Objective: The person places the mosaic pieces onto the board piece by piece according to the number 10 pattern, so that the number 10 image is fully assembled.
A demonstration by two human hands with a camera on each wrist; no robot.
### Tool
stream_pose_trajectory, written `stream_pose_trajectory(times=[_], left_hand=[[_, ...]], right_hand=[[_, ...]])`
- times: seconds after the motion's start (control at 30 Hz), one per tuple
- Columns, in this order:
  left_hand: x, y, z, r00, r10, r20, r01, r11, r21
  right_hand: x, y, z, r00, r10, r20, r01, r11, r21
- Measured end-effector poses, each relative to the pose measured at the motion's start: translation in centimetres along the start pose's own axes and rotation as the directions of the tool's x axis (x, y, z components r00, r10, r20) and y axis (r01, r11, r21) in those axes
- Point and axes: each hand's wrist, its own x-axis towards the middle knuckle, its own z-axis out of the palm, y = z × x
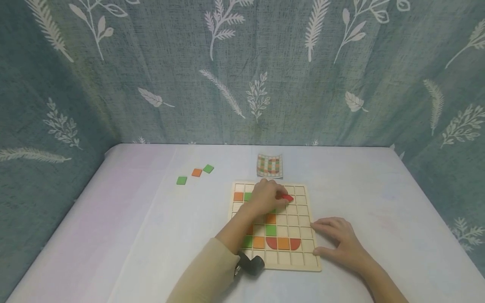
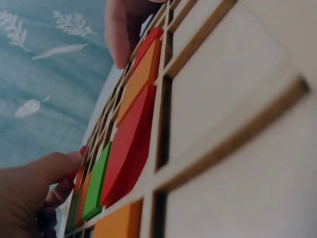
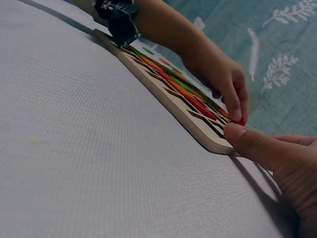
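A wooden grid board [image 1: 308, 257] lies on the table, partly filled with orange, green and red tiles. Over its upper part, my left hand [image 1: 265, 197] pinches a red round-edged tile [image 1: 288, 198] between thumb and fingers. This hand and forearm hide several cells of the board. In the left wrist view the thumb of the left hand [image 2: 39, 181] presses against the red tile's edge. My right hand [image 1: 342, 242] rests at the board's right edge, thumb and fingertips against the rim, fingers fairly straight. A red tile [image 1: 295, 244] sits in a lower row beside an orange square [image 1: 283, 243].
Two green squares [image 1: 182, 180] and an orange square [image 1: 196, 172] lie loose on the table, left of the board. Behind the board is a small printed pattern card [image 1: 270, 165]. A patterned curtain [image 1: 170, 75] hangs along the table's back edge. A black wrist device [image 1: 251, 266] overlaps the board's lower left corner.
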Motion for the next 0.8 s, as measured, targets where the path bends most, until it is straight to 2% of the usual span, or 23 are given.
stream_pose_trajectory(times=[0.17, 0.3, 0.5, 0.8], left_hand=[[0.2, 0.0, 0.5, 1.0, -0.022, 0.001, 0.022, 0.999, -0.039], [0.4, 0.4, 0.6, 0.998, -0.065, 0.025, 0.067, 0.995, -0.078], [0.6, 0.9, 0.6, 0.99, -0.12, 0.068, 0.125, 0.99, -0.07], [0.3, 0.8, 0.5, 0.978, -0.202, 0.051, 0.207, 0.972, -0.114]], right_hand=[[0.0, 0.0, 0.1, 1.0, -0.008, -0.002, 0.008, 1.0, -0.009], [0.0, 0.0, 0.1, 1.0, 0.01, 0.01, -0.01, 1.0, -0.01], [-0.2, 0.0, 0.0, 1.0, 0.013, 0.004, -0.013, 1.0, -0.002], [-0.1, -0.2, 0.0, 1.0, 0.014, 0.007, -0.014, 1.0, 0.017]])
